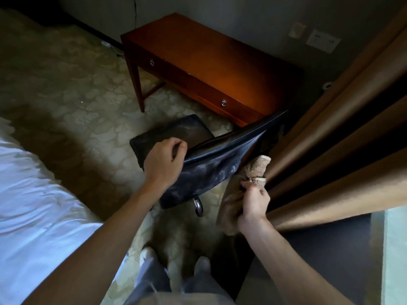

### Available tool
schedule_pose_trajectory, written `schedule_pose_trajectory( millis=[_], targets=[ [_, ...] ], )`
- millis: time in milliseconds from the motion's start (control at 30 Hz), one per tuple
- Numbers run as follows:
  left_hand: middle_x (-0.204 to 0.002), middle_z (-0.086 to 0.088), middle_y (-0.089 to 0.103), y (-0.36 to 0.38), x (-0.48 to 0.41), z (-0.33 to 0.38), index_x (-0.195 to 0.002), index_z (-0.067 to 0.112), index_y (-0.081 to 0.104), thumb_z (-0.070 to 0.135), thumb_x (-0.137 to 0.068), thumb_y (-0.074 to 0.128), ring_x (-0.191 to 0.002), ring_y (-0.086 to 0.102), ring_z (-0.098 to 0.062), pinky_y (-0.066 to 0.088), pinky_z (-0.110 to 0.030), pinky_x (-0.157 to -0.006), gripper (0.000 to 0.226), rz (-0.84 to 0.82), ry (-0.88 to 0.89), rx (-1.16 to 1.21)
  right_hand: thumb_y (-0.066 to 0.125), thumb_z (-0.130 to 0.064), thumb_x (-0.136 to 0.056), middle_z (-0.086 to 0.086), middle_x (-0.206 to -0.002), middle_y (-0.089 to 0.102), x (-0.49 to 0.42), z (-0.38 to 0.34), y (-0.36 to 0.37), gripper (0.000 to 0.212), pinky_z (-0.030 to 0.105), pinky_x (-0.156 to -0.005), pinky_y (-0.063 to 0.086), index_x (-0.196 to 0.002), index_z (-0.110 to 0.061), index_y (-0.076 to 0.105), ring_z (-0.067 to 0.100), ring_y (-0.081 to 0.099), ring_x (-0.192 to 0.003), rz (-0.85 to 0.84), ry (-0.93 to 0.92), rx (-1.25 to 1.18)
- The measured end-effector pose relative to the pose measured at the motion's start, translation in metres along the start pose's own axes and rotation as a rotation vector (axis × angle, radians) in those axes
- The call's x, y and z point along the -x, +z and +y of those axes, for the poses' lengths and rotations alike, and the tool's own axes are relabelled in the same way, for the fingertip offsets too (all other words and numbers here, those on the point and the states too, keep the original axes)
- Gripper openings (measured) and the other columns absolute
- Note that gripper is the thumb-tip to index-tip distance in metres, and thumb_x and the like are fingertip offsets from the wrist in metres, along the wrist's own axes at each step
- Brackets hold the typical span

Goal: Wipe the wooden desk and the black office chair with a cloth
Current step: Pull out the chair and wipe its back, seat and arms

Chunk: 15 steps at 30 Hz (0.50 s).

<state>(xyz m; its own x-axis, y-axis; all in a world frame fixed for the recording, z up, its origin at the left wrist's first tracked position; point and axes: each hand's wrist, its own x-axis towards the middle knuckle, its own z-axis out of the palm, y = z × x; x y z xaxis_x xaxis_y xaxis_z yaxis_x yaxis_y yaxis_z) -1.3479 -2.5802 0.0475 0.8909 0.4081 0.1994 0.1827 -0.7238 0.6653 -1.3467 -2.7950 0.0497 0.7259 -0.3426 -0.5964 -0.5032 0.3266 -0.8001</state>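
Chair back (215, 164) slants toward desk (209, 58); left fingers (179, 148) curl over it, right fingers (248, 186) pinch cloth (256, 167).

The chair (211, 166) stands on the floor (77, 89) before the worktop (209, 56), bed (33, 194) to its left, curtain (341, 133) to its right. The left hand (164, 158) grips the chair's back; the right hand (254, 204) holds the cloth (256, 169) just beside it, between chair and curtain.

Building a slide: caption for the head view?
Left hand grips the black office chair by its backrest; right hand holds the cloth.
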Motion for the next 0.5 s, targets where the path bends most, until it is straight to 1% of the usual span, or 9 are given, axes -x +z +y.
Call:
schedule_pose_trajectory(
  millis=[33,67,100,167,267,333,400,433,500],
  targets=[
    [-0.101,0.016,0.060,0.001,0.003,-0.004,-0.114,0.023,0.069,0.041,-0.107,0.045,-0.095,0.051,-0.002,0.034,-0.021,-0.071,0.030,0.025,0.002,-0.039,0.062,-0.004,-0.090,0.009,-0.084,0.069,-0.010,-0.001,-0.001,0.014,0.029,-0.064,0.057,-0.090,-0.017,0.068,0.027,0.067,-0.074,0.006,-0.009,0.001],
    [-0.100,0.016,0.058,0.002,0.005,-0.010,-0.113,0.023,0.069,0.040,-0.107,0.045,-0.095,0.052,-0.004,0.035,-0.023,-0.074,0.030,0.041,0.000,-0.042,0.062,-0.005,-0.090,0.011,-0.089,0.070,-0.018,0.000,0.001,0.014,0.036,-0.074,0.059,-0.092,-0.017,0.069,0.031,0.069,-0.083,0.016,-0.022,-0.003],
    [-0.101,0.016,0.059,0.003,0.007,-0.017,-0.113,0.023,0.069,0.040,-0.108,0.045,-0.096,0.055,-0.006,0.036,-0.024,-0.076,0.030,0.040,-0.007,-0.018,0.062,-0.005,-0.090,0.012,-0.094,0.071,-0.026,0.001,0.003,0.015,0.043,-0.084,0.059,-0.094,-0.017,0.070,0.036,0.070,-0.093,0.025,-0.042,-0.012],
    [-0.105,0.013,0.064,0.002,0.009,-0.029,-0.114,0.026,0.067,0.042,-0.108,0.044,-0.097,0.060,-0.008,0.040,-0.023,-0.078,0.028,-0.002,-0.062,0.084,0.061,-0.006,-0.091,0.011,-0.102,0.073,-0.040,0.005,0.012,0.018,0.051,-0.096,0.056,-0.101,-0.016,0.072,0.038,0.069,-0.105,0.040,-0.110,-0.029],
    [-0.102,0.016,0.066,-0.004,0.017,-0.039,-0.109,0.036,0.063,0.049,-0.105,0.046,-0.093,0.061,0.005,0.040,-0.008,-0.074,0.022,-0.060,-0.117,0.278,0.062,-0.008,-0.093,0.007,-0.110,0.075,-0.053,0.006,0.032,0.022,0.050,-0.103,0.053,-0.110,-0.017,0.072,0.030,0.069,-0.109,0.020,-0.272,-0.030],
    [-0.103,0.023,0.066,-0.011,0.023,-0.047,-0.108,0.043,0.061,0.060,-0.098,0.047,-0.098,0.061,0.009,0.040,-0.006,-0.078,0.024,-0.090,-0.105,0.351,0.060,-0.008,-0.095,0.003,-0.111,0.074,-0.060,0.008,0.050,0.025,0.045,-0.107,0.051,-0.115,-0.018,0.070,0.024,0.068,-0.112,-0.003,-0.408,0.024],
    [-0.120,0.026,0.063,-0.016,0.025,-0.057,-0.119,0.045,0.061,0.068,-0.090,0.047,-0.117,0.057,0.005,0.043,-0.016,-0.094,0.039,-0.161,-0.049,0.351,0.058,-0.011,-0.096,0.003,-0.120,0.072,-0.066,0.014,0.066,0.031,0.042,-0.111,0.047,-0.126,-0.013,0.067,0.021,0.066,-0.117,-0.020,-0.504,0.078],
    [-0.134,0.022,0.059,-0.017,0.024,-0.066,-0.126,0.044,0.061,0.069,-0.088,0.048,-0.130,0.051,0.000,0.043,-0.024,-0.104,0.047,-0.189,-0.015,0.322,0.057,-0.014,-0.097,0.004,-0.124,0.070,-0.070,0.021,0.074,0.034,0.042,-0.112,0.045,-0.130,-0.011,0.064,0.020,0.064,-0.120,-0.014,-0.534,0.100],
    [-0.151,0.016,0.050,-0.020,0.019,-0.078,-0.132,0.042,0.063,0.069,-0.089,0.050,-0.143,0.040,-0.005,0.037,-0.039,-0.117,0.052,-0.193,0.091,0.258,0.058,-0.021,-0.097,0.007,-0.131,0.067,-0.080,0.041,0.085,0.040,0.043,-0.114,0.042,-0.135,-0.008,0.059,0.021,0.061,-0.124,-0.009,-0.589,0.082]
  ],
)
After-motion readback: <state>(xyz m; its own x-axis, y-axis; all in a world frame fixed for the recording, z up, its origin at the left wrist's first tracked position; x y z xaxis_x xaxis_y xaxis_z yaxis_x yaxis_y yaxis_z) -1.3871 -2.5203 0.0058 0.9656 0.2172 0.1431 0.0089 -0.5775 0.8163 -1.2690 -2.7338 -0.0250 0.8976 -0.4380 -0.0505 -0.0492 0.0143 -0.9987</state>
